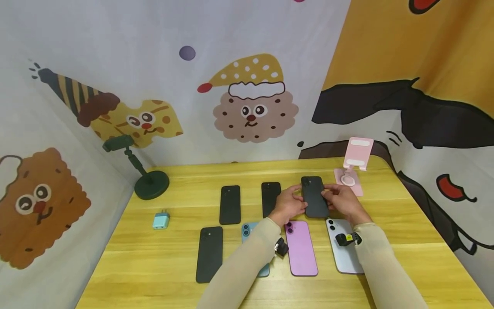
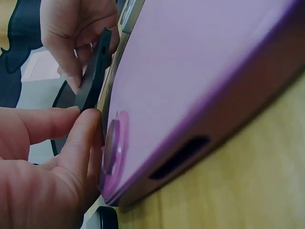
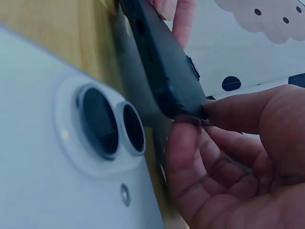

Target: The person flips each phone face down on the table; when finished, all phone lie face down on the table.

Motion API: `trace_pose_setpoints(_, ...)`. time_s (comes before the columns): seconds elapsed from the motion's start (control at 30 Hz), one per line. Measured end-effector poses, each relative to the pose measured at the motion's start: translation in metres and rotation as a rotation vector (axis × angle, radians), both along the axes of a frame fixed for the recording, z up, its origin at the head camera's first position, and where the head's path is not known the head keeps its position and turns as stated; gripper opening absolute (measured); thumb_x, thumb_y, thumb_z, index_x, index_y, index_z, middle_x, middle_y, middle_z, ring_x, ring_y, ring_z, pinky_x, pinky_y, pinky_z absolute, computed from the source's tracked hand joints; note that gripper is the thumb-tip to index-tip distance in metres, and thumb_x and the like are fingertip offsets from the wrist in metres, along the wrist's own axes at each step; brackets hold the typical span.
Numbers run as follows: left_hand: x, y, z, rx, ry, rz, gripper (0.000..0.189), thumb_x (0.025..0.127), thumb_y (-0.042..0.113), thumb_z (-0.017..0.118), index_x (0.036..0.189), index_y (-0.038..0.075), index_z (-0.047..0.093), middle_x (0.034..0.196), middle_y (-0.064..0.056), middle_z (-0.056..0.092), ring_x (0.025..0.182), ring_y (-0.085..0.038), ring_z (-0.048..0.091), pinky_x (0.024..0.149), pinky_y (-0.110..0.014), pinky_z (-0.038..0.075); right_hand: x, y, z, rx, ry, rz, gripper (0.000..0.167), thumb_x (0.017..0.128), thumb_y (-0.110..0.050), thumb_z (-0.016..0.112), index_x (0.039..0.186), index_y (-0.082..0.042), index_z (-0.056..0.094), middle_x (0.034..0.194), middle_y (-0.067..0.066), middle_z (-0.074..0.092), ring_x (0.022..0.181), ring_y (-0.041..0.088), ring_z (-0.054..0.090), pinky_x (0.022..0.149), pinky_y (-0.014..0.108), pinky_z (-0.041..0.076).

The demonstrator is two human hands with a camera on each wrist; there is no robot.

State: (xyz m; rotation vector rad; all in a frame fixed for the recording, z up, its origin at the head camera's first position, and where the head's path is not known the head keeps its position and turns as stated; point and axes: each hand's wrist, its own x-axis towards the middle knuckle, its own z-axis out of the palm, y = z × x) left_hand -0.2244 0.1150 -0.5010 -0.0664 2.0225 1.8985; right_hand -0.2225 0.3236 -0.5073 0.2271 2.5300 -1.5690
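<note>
A black phone [image 1: 315,197] is held between both hands at the back right of the table, camera side facing up in the head view. My left hand [image 1: 287,205] pinches its left edge between thumb and fingers. At the opposite edge, my right hand [image 1: 344,201] pinches it too. In the left wrist view the phone [image 2: 94,76] is seen edge-on, tilted. The right wrist view shows its port end and a corner [image 3: 178,107] between thumb and finger. Just in front lie a pink phone [image 1: 302,249] and a white phone [image 1: 343,249], partly covered by the right wrist.
Another black phone [image 1: 270,195] lies left of the left hand, partly hidden. Two more dark phones, one back [image 1: 230,205] and one front [image 1: 209,254], flank a blue phone [image 1: 264,271] under the left sleeve. Pink stand [image 1: 358,154], green stand [image 1: 152,184] and charger [image 1: 161,220] stand around.
</note>
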Motion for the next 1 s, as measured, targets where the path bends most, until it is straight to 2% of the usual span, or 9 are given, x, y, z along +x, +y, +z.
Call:
trace_pose_setpoints(0.23, 0.0004, -0.0007, 0.0006, -0.103, 0.051, 0.025, 0.063, 0.085, -0.012, 0.079, 0.143, 0.011, 0.068, 0.096, -0.008, 0.072, 0.081, -0.019, 0.077, 0.072, -0.031, 0.066, 0.0002, -0.0011, -0.0004, 0.003, -0.026, 0.012, 0.051, 0.105, -0.005, 0.059, 0.153, 0.006, 0.050, 0.123, 0.025, 0.061, 0.093, 0.024, 0.065, 0.073, 0.029, 0.063)
trace_pose_setpoints(0.37, 0.0006, -0.0016, 0.0000, -0.157, 0.075, 0.018, 0.059, 0.086, -0.008, 0.080, 0.141, 0.010, 0.069, 0.102, -0.008, 0.074, 0.083, -0.013, 0.075, 0.072, -0.028, 0.065, -0.0004, -0.0012, -0.0006, 0.019, -0.029, 0.014, 0.050, 0.104, -0.006, 0.060, 0.153, 0.005, 0.051, 0.126, 0.026, 0.061, 0.096, 0.024, 0.066, 0.075, 0.028, 0.064)
trace_pose_setpoints(0.5, -0.0003, -0.0030, 0.0003, -0.256, 0.117, 0.007, 0.054, 0.087, -0.001, 0.082, 0.138, 0.012, 0.072, 0.106, -0.003, 0.077, 0.086, -0.007, 0.071, 0.072, -0.024, 0.063, 0.0004, -0.0023, 0.0014, 0.030, -0.038, 0.009, 0.050, 0.105, -0.009, 0.060, 0.153, 0.003, 0.052, 0.129, 0.025, 0.061, 0.100, 0.025, 0.065, 0.076, 0.028, 0.064)
trace_pose_setpoints(0.6, -0.0002, -0.0049, 0.0005, -0.297, 0.137, -0.003, 0.051, 0.088, 0.004, 0.083, 0.137, 0.013, 0.073, 0.112, -0.003, 0.077, 0.088, -0.006, 0.069, 0.073, -0.023, 0.061, 0.0014, -0.0047, 0.0031, 0.019, -0.041, 0.010, 0.051, 0.105, -0.010, 0.061, 0.153, 0.004, 0.051, 0.131, 0.026, 0.061, 0.100, 0.026, 0.065, 0.077, 0.028, 0.064)
trace_pose_setpoints(0.77, 0.0007, -0.0055, 0.0006, -0.217, 0.107, 0.011, 0.043, 0.093, 0.004, 0.079, 0.136, 0.009, 0.073, 0.123, -0.008, 0.076, 0.094, -0.017, 0.078, 0.078, -0.029, 0.065, 0.0033, -0.0055, 0.0065, -0.025, -0.053, 0.018, 0.056, 0.104, -0.012, 0.063, 0.155, 0.006, 0.047, 0.136, 0.030, 0.058, 0.103, 0.027, 0.068, 0.082, 0.034, 0.066)
trace_pose_setpoints(0.87, 0.0007, -0.0054, 0.0015, -0.130, 0.072, 0.029, 0.043, 0.094, 0.001, 0.078, 0.136, 0.004, 0.072, 0.120, -0.011, 0.074, 0.098, -0.025, 0.079, 0.081, -0.032, 0.066, 0.0035, -0.0043, 0.0080, -0.058, -0.087, 0.013, 0.058, 0.105, -0.014, 0.062, 0.157, 0.004, 0.043, 0.141, 0.031, 0.056, 0.107, 0.029, 0.069, 0.086, 0.039, 0.066)
trace_pose_setpoints(1.0, -0.0004, -0.0072, 0.0033, -0.060, 0.035, 0.033, 0.042, 0.094, 0.000, 0.077, 0.136, 0.000, 0.070, 0.112, -0.009, 0.072, 0.102, -0.028, 0.078, 0.084, -0.035, 0.066, 0.0031, -0.0037, 0.0091, -0.073, -0.110, 0.016, 0.059, 0.107, -0.017, 0.061, 0.158, 0.004, 0.042, 0.143, 0.031, 0.054, 0.111, 0.032, 0.068, 0.089, 0.042, 0.065)
